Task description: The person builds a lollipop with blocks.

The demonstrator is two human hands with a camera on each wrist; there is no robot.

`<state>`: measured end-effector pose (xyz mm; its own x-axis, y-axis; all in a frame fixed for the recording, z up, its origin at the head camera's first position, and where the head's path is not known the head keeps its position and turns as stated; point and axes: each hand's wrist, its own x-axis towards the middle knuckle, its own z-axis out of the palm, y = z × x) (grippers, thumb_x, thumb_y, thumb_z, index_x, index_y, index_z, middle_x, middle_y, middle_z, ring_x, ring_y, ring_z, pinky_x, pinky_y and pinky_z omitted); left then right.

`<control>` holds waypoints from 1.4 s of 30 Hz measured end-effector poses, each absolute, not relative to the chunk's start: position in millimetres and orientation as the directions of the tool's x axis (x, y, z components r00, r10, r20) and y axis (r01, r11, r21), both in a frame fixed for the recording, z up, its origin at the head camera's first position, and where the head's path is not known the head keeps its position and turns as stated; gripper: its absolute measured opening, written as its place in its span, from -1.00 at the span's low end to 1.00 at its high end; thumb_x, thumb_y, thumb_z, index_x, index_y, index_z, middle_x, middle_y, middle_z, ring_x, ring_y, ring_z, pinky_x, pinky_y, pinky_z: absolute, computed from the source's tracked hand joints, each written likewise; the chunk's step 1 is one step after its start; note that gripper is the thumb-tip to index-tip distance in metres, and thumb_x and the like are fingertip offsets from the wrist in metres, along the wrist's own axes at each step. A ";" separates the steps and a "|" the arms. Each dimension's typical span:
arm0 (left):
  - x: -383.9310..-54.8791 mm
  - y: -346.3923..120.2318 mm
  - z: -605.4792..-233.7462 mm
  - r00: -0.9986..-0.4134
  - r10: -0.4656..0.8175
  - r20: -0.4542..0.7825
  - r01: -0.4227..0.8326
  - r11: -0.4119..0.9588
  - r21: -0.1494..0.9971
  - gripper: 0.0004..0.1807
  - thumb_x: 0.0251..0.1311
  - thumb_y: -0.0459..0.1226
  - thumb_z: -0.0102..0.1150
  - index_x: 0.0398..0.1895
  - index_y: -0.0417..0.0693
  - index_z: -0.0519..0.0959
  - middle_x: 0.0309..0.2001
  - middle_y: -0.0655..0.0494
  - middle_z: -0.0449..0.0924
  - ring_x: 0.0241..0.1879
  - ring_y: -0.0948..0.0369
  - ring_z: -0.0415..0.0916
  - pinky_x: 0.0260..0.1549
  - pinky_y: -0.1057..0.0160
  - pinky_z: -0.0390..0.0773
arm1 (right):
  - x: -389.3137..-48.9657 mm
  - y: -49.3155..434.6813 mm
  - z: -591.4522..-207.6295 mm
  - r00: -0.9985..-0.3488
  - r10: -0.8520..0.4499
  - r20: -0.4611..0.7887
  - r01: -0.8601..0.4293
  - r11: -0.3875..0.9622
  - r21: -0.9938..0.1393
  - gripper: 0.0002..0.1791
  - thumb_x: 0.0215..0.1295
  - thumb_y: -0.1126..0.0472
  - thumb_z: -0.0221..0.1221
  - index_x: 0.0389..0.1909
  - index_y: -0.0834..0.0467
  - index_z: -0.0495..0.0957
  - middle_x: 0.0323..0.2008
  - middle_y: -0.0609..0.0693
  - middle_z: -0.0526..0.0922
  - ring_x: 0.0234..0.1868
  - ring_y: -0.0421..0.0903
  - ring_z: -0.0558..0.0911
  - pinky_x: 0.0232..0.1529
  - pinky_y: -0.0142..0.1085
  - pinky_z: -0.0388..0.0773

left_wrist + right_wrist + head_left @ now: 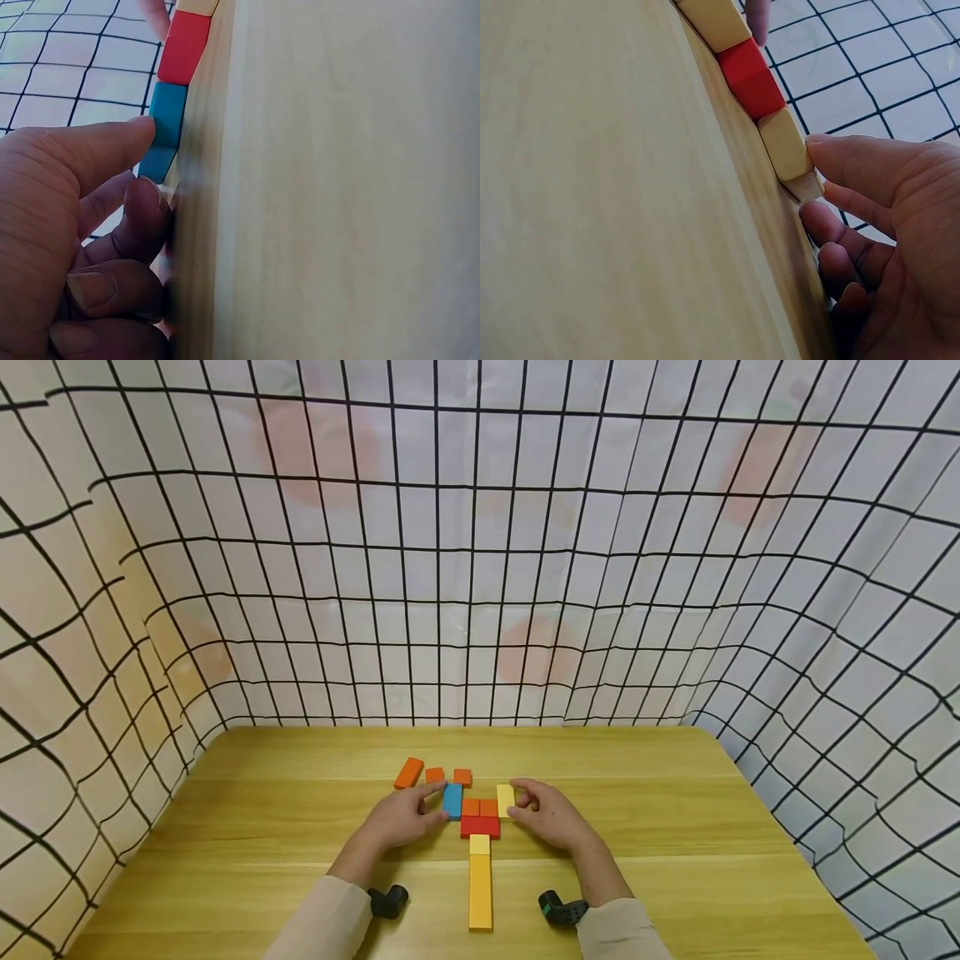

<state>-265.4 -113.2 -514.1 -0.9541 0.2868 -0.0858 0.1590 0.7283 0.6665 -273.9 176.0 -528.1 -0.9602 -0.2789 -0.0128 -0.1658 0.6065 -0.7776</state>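
Observation:
My left hand (405, 817) holds a blue rectangular block (453, 802) by its ends, thumb at the near end and index finger at the far end. On the other side, my right hand (553, 816) has a pale yellow block (506, 802) between thumb and index finger. Two small orange blocks (471, 808) sit side by side between them, above a wide red block (480, 827). Below the red one lie a small pale yellow block (480, 844) and a long yellow block (481, 893), end to end. The left wrist view shows the thumb against the blue block (165, 120).
Past the left hand lie a loose orange rectangular block (408, 772) and two small orange squares (435, 774). All rest on a wooden table (675, 827). A white curtain with a black grid (480, 568) encloses the table's back and sides.

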 end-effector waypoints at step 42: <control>-267.7 -110.6 -513.3 -0.963 0.253 -0.098 0.120 0.722 0.681 -0.36 0.33 0.09 0.26 0.46 0.28 0.43 -0.35 0.13 0.55 -0.41 0.20 0.43 -0.37 0.17 0.44 | -271.0 174.2 -523.7 -0.962 -0.272 -0.030 -0.147 0.606 -0.782 -0.46 0.36 0.14 0.32 0.33 0.13 0.50 -0.18 -0.04 0.58 -0.24 -0.13 0.46 -0.10 -0.21 0.44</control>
<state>-267.7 -110.6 -513.3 -0.9625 0.2528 -0.0983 0.1202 0.7224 0.6809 -271.0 174.2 -523.7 -0.9618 -0.2721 -0.0304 -0.1466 0.6055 -0.7822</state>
